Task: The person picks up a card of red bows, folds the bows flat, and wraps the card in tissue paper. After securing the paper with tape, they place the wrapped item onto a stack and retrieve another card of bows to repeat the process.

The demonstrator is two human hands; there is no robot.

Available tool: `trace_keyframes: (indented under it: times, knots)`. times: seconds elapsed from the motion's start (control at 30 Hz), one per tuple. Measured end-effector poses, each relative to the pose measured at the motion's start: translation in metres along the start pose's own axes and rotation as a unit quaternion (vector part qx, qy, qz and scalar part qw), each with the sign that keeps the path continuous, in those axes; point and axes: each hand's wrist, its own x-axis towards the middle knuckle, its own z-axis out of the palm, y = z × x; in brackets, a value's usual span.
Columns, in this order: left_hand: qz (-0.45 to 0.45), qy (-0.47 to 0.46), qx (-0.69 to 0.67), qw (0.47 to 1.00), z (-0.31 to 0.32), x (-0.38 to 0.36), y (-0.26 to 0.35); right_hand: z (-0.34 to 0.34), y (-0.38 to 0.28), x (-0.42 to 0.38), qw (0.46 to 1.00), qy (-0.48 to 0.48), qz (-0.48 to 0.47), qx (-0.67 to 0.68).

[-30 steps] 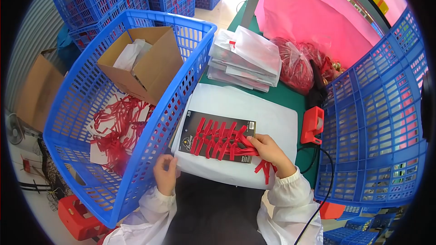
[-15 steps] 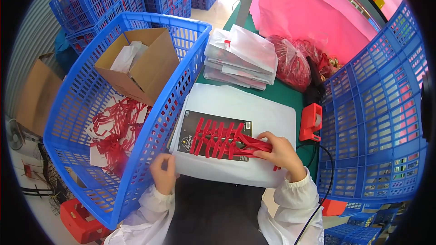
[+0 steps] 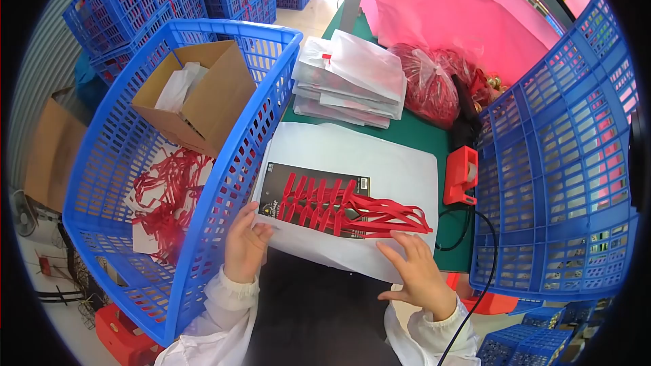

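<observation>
A black printed card (image 3: pixel 271 198) with red ribbon bows (image 3: pixel 322 196) lies on white sheets (image 3: pixel 339 139) on the table. The loose ribbon tails (image 3: pixel 400 217) spread to the right past the card. My left hand (image 3: pixel 247 240) is at the left front edge of the sheets, fingertips near the card's lower left corner, its fingers slightly curled and apart. Below the ribbon tails is my right hand (image 3: pixel 417 274), with fingers spread and nothing in it.
On the left, a blue basket (image 3: pixel 230 183) holds a cardboard box (image 3: pixel 210 102) and red ribbons (image 3: pixel 166 196). Behind the sheets are stacked white packets (image 3: pixel 352 81) and a bag of red items (image 3: pixel 430 88). A red tape dispenser (image 3: pixel 461 176) and an upright blue crate (image 3: pixel 542 176) stand at right.
My right hand has let go of the ribbon tails and moved down, its fingers opening. The tails now fan out to the right. My left hand's fingers have moved up beside the card.
</observation>
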Motion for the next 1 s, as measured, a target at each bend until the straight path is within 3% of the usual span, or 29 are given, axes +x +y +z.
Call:
trace_keyframes:
  times: [0.1, 0.2, 0.3, 0.33, 0.47, 0.57, 0.7, 0.8, 0.9, 1.0]
  knots:
    - [-0.012, -0.026, -0.049, 0.998, -0.008, 0.005, -0.003, -0.002, -0.003, -0.013, 0.997, 0.014, 0.056, -0.050]
    - [0.004, -0.022, -0.040, 0.999, -0.003, 0.003, -0.003, 0.007, 0.014, -0.026, 0.987, 0.095, 0.092, -0.086]
    - [0.051, 0.006, 0.030, 0.998, 0.011, -0.001, -0.005, 0.018, 0.050, -0.047, 0.981, 0.165, 0.103, 0.013]
    - [0.063, -0.006, 0.055, 0.996, 0.013, -0.002, -0.005, 0.018, 0.051, -0.045, 0.960, 0.252, 0.115, 0.049]
    - [0.102, -0.033, 0.122, 0.987, 0.021, -0.002, -0.009, 0.034, 0.077, -0.043, 0.862, 0.364, 0.159, 0.315]
    - [0.109, -0.031, 0.118, 0.987, 0.026, -0.001, -0.010, 0.051, 0.093, -0.040, 0.791, 0.384, 0.207, 0.428]
    - [0.148, -0.055, 0.169, 0.973, 0.033, 0.002, -0.016, 0.064, 0.091, -0.018, 0.770, 0.440, 0.218, 0.408]
    - [0.263, -0.087, 0.366, 0.888, 0.034, 0.005, -0.031, 0.069, 0.093, -0.009, 0.786, 0.462, 0.245, 0.330]
    - [0.317, -0.137, 0.651, 0.676, 0.039, 0.006, -0.023, 0.066, 0.088, -0.002, 0.794, 0.460, 0.297, 0.264]
    - [0.330, -0.136, 0.783, 0.510, 0.047, 0.010, -0.022, 0.070, 0.091, 0.003, 0.800, 0.465, 0.323, 0.198]
